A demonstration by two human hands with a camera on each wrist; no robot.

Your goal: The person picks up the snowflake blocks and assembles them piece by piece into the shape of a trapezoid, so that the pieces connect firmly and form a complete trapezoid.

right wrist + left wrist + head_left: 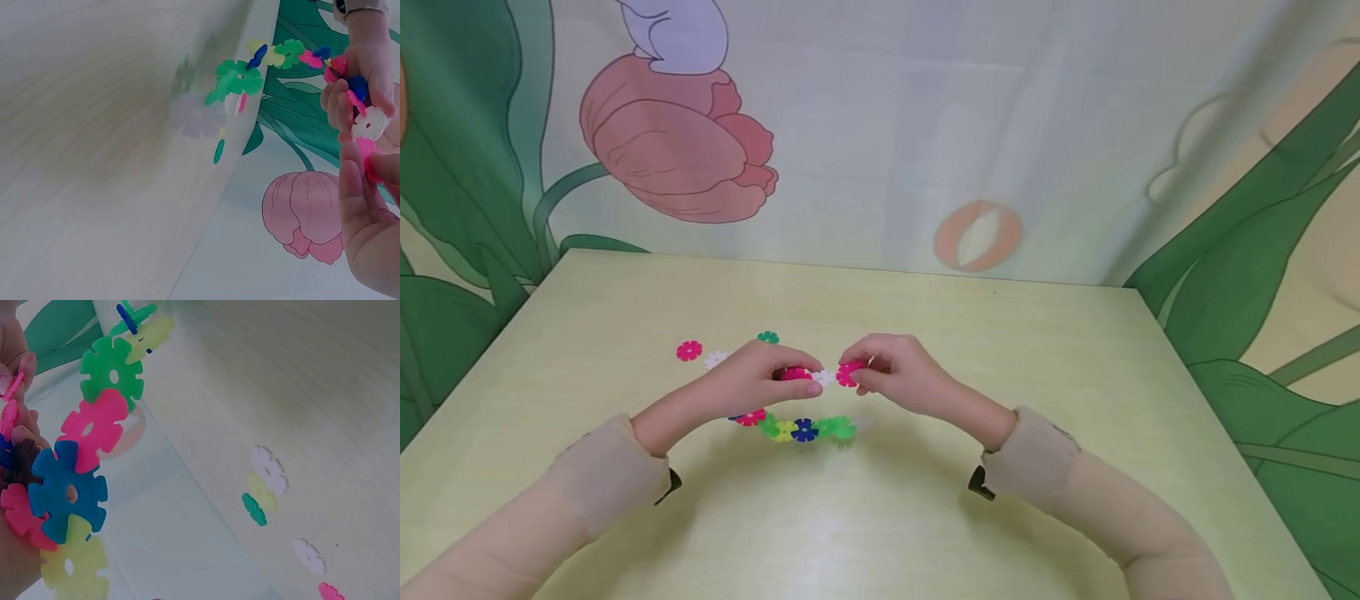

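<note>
Passable: counter [1060, 350] right of right hand [901, 373]. Snowflake-disc chain [805, 430] obstructs near side of left hand [752, 375]; loose discs [689, 351], far side.

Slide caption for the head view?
Left hand holding a chain of notched discs, right hand pinching a pink disc next to a white disc, above a table.

Multicoloured chain [805, 430] of interlocked notched discs hung in a curve; white disc [825, 378] sat between two pink discs [846, 374].
</note>
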